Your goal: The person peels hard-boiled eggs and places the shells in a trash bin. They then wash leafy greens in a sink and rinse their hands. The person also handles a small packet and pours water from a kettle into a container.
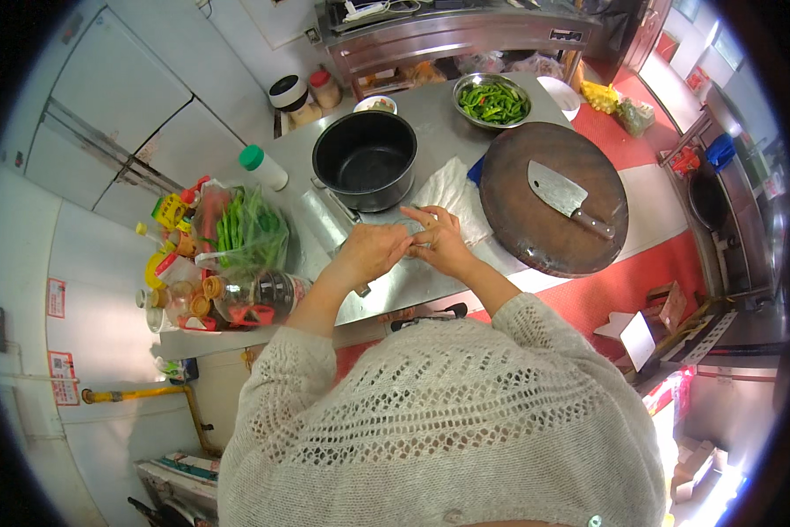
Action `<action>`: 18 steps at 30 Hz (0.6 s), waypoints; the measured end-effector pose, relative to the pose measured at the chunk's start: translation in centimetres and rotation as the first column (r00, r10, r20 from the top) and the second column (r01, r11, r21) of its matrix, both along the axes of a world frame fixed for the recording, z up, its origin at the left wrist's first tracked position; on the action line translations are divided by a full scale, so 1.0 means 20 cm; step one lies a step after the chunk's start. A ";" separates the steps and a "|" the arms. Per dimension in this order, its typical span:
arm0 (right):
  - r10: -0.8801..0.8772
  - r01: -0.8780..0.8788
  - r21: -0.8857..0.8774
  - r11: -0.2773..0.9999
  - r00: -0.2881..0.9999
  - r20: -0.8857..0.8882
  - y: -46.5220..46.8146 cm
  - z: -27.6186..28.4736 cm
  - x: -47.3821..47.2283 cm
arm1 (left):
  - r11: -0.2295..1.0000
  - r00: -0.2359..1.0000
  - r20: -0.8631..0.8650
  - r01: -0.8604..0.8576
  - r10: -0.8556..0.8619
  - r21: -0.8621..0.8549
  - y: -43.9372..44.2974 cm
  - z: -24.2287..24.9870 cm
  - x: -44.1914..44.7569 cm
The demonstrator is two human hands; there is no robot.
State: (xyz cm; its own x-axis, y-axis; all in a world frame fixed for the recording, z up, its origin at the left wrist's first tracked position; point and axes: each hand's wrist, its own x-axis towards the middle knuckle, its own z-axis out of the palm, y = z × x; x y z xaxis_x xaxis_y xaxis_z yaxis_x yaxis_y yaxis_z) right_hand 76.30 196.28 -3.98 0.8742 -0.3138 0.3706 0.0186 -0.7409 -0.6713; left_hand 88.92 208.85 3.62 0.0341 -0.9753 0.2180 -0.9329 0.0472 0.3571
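My left hand (376,250) and my right hand (442,242) meet over the steel table (316,263), fingertips touching. The left fingers are curled; the right thumb and a finger come together while the other fingers spread. Whether something small is between them is hidden. A clear, shiny thing (410,228) shows just behind the fingers, too covered to name. Beyond them stands a black-lined cooking pot (366,161) with nothing visible inside. A flat metal piece (325,221), partly under my left hand, lies beside the pot. To the right is a crumpled white cloth (453,197).
A cleaver (559,189) lies on a round wooden chopping block (513,230). Behind sits a steel bowl (459,113) of cut green peppers (493,102). At left are a bag of green peppers (243,227), a green-capped shaker (264,168) and several sauce bottles (263,298).
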 end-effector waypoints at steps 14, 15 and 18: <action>-0.015 0.015 0.009 1.000 0.997 0.072 0.02 0.12 0.02 | 0.995 0.999 -0.035 -0.005 0.009 0.102 -0.04 0.05 -0.01; -0.009 0.009 -0.002 1.000 0.999 0.044 0.02 0.13 0.02 | 0.996 1.000 -0.023 0.002 0.000 0.092 -0.04 0.05 -0.01; 0.029 -0.028 -0.016 0.999 0.997 0.075 0.00 0.13 0.02 | 0.998 1.000 0.003 0.017 -0.017 0.067 -0.04 0.04 -0.01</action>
